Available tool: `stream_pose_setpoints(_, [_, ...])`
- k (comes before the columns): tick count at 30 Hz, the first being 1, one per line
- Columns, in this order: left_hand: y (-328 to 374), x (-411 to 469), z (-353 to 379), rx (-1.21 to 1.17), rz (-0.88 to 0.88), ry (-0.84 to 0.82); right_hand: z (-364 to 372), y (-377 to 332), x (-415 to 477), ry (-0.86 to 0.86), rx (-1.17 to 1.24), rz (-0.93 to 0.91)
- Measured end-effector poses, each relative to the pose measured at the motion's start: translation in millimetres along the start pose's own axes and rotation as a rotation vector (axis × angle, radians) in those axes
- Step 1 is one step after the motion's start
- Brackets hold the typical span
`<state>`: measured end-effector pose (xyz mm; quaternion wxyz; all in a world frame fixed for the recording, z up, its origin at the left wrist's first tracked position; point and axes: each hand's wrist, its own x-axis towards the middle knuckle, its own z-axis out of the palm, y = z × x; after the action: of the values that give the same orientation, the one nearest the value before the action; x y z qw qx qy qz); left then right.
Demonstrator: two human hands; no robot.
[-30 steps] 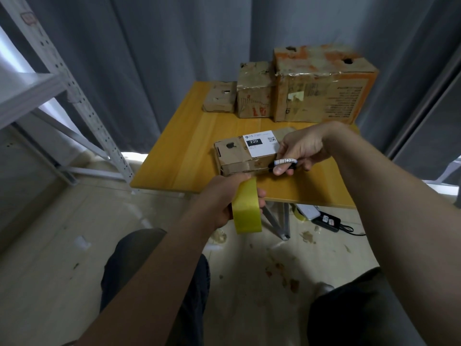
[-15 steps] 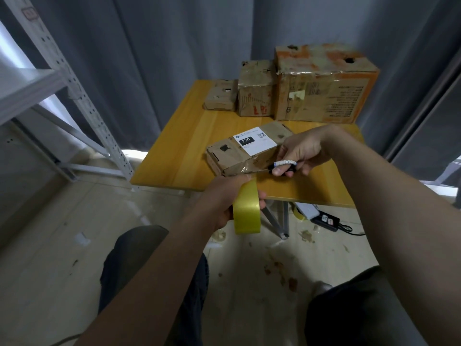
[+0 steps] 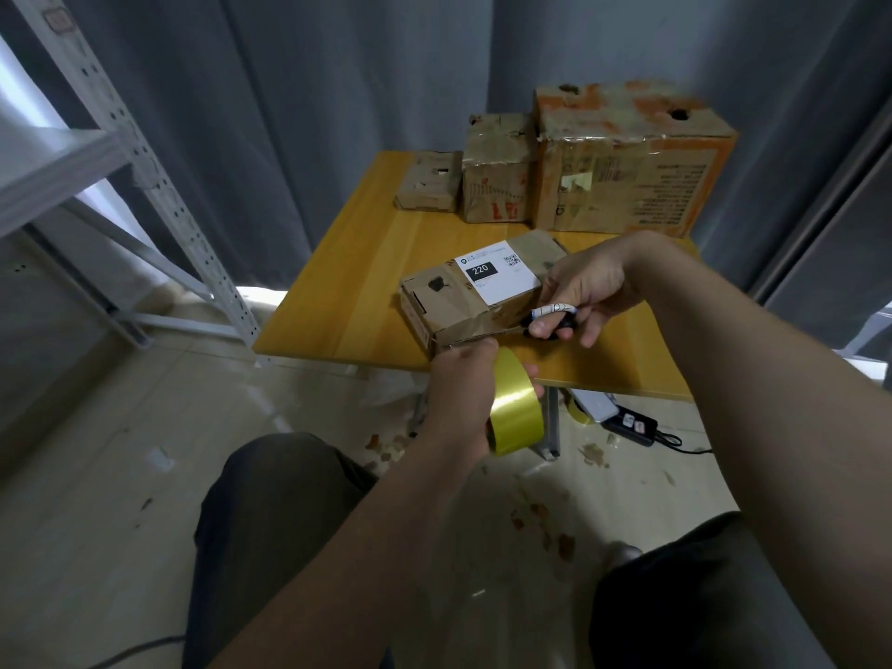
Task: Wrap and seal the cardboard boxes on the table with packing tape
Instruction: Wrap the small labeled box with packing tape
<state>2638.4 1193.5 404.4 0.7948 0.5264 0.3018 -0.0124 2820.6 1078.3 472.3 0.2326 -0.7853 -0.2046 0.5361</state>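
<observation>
Your left hand point(image 3: 461, 395) grips the yellow tape roll point(image 3: 515, 410) just below the labelled box point(image 3: 453, 306), while your right hand point(image 3: 591, 287) clamps scissors point(image 3: 550, 320) pointing left towards it

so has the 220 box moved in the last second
Yes. The 220 box has swung askew to the table front edge, its right end turned toward the big orange box at the back.

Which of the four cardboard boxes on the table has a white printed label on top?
The flat brown cardboard box nearest the person, marked 220; the three rear boxes show none.
</observation>
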Motion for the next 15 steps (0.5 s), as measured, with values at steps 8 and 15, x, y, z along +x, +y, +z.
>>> stream_pose_setpoints(8, [14.1, -8.0, -18.8, 0.237, -0.010, -0.107, -1.8, 3.5, -6.1, 0.011, -0.006, 0.006])
stream_pose_setpoints(15, [22.6, -15.9, -25.9, 0.474, -0.006, -0.278, -0.1, -14.0, 1.0, 0.040, 0.062, -0.011])
